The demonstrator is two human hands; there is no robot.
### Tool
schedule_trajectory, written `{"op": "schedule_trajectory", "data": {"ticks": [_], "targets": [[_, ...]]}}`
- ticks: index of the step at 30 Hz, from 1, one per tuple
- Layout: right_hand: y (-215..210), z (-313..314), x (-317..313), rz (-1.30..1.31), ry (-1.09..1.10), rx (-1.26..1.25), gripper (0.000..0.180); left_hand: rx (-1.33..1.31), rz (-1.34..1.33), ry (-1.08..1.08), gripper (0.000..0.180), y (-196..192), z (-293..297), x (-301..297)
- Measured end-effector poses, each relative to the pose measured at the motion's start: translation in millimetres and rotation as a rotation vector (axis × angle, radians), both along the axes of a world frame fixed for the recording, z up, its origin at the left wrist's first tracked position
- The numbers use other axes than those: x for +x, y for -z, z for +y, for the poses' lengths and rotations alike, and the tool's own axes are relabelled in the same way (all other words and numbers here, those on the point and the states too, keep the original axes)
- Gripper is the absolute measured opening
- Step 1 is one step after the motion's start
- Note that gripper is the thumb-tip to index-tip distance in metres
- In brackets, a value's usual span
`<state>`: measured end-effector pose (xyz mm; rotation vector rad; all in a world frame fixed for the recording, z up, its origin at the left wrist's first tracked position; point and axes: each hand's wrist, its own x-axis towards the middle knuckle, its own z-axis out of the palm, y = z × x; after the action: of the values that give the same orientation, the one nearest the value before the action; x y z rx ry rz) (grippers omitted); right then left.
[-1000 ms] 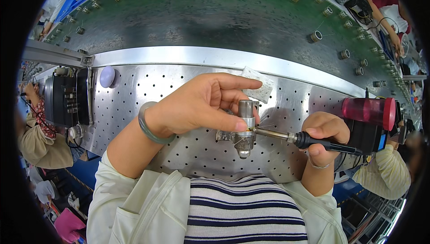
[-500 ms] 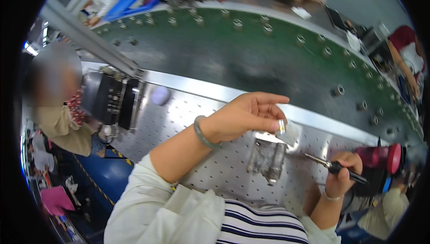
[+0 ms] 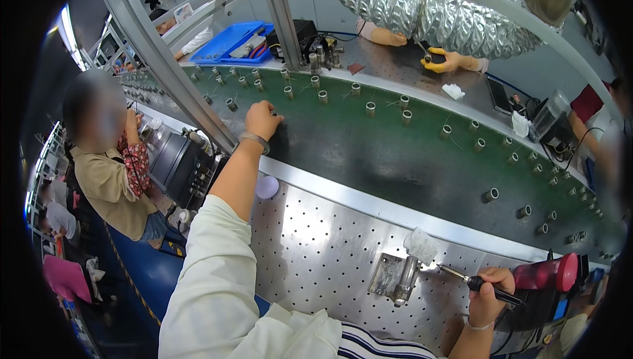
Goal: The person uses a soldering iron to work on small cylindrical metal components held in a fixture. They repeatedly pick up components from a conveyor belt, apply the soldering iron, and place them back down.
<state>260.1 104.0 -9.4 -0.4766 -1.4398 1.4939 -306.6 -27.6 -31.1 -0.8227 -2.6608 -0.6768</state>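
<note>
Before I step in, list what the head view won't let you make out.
Head view:
- Left hand: its back and curled fingers hide what, if anything, it holds.
- Black-handled, metal-tipped iron: the right hand covers part of its handle.
- Small silver metal cylinders: the far-left ones are too small to count.
- Navy-and-white striped shirt: cut off by the lower edge.

The left arm (image 3: 221, 240) stretches from the bottom edge to the upper left of the frame, its left hand (image 3: 261, 121) with bent fingers (image 3: 277, 119). At lower right, the right hand (image 3: 490, 292) curls tightly above a short stretch of right forearm (image 3: 473, 340).
</note>
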Motion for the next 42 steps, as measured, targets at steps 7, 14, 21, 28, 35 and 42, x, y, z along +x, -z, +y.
{"op": "schedule_trajectory", "data": {"ticks": [7,14,21,28,35,42], "targets": [[-6.7,-0.1,2.1,-0.019,0.020,-0.084,0.027,0.177,0.194,0.408,0.046,-15.5,29.3,98.4],[-6.8,7.4,1.9,0.008,-0.094,-0.143,0.011,0.188,-0.341,0.990,0.030,-24.7,85.4,238.3],[-9.4,15.1,16.7,0.184,0.022,-0.071,0.010,0.043,-0.481,1.208,0.050,-3.3,215.6,339.3],[-19.0,13.8,19.7,0.176,0.036,-0.089,0.009,0.033,-0.292,1.166,0.046,12.9,267.9,371.8],[-17.2,4.7,16.3,0.195,0.131,-0.036,0.030,-0.002,-0.284,1.171,0.026,9.5,197.2,317.3],[-16.9,-5.1,6.1,0.104,0.012,-0.037,0.028,-0.001,-0.211,0.867,0.027,3.7,78.6,228.1]]}}
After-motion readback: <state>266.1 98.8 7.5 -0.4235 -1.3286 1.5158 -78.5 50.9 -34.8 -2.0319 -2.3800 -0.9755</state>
